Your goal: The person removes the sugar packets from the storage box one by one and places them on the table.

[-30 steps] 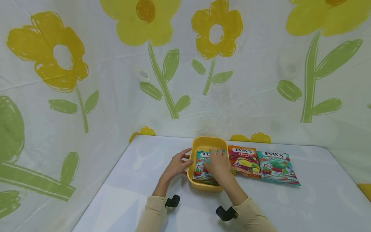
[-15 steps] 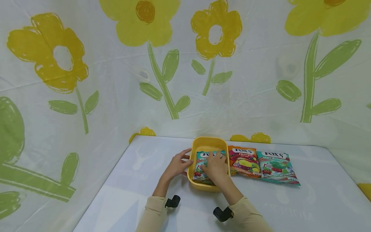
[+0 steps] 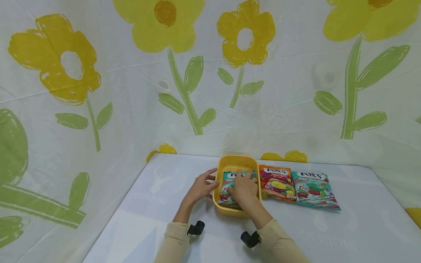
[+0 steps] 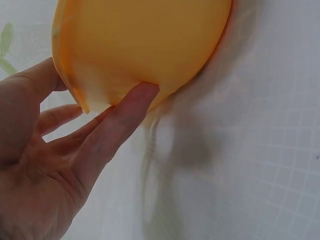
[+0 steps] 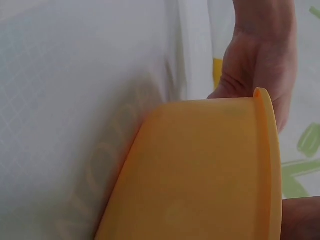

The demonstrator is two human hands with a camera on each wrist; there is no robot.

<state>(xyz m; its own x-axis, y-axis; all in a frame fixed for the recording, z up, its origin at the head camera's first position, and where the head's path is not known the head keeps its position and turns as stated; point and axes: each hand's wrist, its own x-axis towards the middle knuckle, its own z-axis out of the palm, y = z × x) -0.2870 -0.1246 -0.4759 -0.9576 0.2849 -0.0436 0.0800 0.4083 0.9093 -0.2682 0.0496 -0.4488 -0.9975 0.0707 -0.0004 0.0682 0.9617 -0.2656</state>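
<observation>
My left hand rested against the left outer wall of the rounded yellow plastic tub, which stood on the white table near its far edge. In the left wrist view my fingers lay nearly straight along the tub's side, the thumb up by its rim, not wrapped round it. My right hand lay flat on top of the teal mint candy packet inside the tub, fingers spread over its printed face; I could not tell from the head view whether the fingertips pinched its edge or only pressed on it. Just right of the tub lay an orange fruit candy packet, touching the tub's wall, and right of that a second teal mint candy packet, both flat on the table.
</observation>
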